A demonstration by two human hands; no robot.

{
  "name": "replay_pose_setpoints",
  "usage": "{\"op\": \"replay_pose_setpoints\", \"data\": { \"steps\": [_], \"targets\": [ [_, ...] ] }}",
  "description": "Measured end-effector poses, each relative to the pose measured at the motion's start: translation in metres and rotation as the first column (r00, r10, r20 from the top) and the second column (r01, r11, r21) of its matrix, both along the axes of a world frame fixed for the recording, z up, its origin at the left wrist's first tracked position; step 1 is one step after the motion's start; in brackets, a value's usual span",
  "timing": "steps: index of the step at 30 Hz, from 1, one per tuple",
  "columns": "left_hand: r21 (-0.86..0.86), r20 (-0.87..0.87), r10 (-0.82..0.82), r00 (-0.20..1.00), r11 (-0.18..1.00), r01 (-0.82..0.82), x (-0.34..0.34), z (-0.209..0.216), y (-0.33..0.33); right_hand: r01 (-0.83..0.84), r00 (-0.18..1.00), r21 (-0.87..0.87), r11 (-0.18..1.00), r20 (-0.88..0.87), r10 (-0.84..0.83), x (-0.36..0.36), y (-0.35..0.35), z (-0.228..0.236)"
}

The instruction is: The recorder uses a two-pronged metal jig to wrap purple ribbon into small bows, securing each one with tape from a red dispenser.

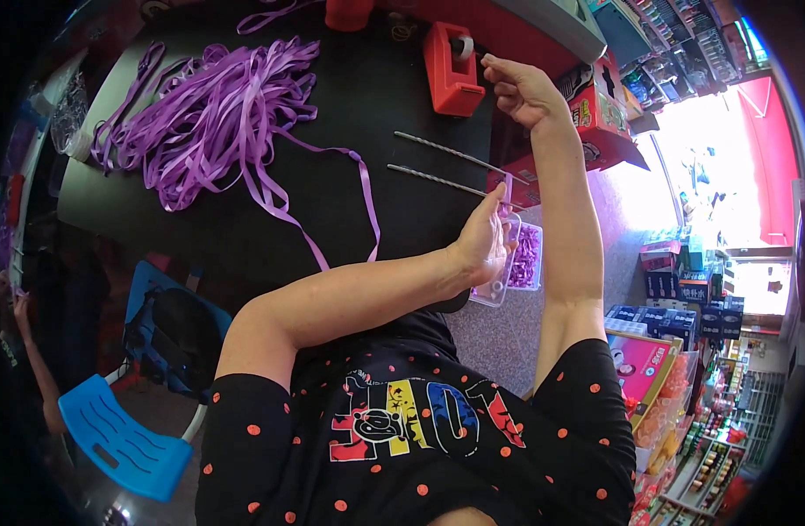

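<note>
Two thin twisted metal rods (438, 180) stick out side by side over the dark table (350, 96). At their right ends a short stretch of purple ribbon (508, 188) shows by the thumb of my left hand (481, 237), which is closed on it; the other fingers are partly hidden. My right hand (527, 95) is raised beside the red tape dispenser (451, 74), its thumb and forefinger pinched together by the tape roll. Whatever sits in that pinch is too small to make out. A large tangled heap of purple ribbon (214, 123) covers the table's left part, with loose strands trailing toward my left forearm.
Below my left hand is a clear plastic box (525, 256) of small purple pieces. Red boxes (595, 114) stand beyond my right forearm. A blue chair (126, 438) is at the lower left, and stocked shelves (701, 456) line the right.
</note>
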State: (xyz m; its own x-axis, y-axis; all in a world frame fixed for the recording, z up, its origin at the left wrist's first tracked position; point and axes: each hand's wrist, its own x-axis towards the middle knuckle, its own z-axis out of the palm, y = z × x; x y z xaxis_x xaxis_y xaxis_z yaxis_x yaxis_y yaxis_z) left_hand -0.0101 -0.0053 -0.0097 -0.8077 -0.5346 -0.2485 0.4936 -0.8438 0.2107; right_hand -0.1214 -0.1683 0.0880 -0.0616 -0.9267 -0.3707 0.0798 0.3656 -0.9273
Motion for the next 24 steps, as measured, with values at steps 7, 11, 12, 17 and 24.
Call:
{"op": "replay_pose_setpoints", "data": {
  "steps": [7,11,12,17,24],
  "targets": [
    [0.022,0.014,0.011,1.000,1.000,-0.011,0.002,0.008,0.002,0.055,0.997,-0.020,0.998,0.055,-0.054,0.003,0.038,-0.025],
    [0.036,0.007,-0.004,1.000,0.999,0.004,0.000,0.003,0.001,0.072,0.993,-0.009,0.997,0.099,-0.071,0.006,0.042,-0.032],
    [0.031,0.010,0.005,1.000,1.000,-0.005,-0.001,0.003,0.001,0.073,0.993,-0.009,0.997,0.098,-0.071,0.005,0.042,-0.034],
    [-0.004,-0.013,-0.002,1.000,1.000,0.002,0.000,0.006,0.001,0.092,0.992,-0.009,0.996,0.092,-0.091,0.006,0.043,-0.041],
    [0.018,0.001,0.048,0.999,0.999,-0.048,0.000,0.006,0.000,0.152,0.986,-0.089,0.984,-0.052,-0.157,0.020,0.042,-0.041]
  ]
}}
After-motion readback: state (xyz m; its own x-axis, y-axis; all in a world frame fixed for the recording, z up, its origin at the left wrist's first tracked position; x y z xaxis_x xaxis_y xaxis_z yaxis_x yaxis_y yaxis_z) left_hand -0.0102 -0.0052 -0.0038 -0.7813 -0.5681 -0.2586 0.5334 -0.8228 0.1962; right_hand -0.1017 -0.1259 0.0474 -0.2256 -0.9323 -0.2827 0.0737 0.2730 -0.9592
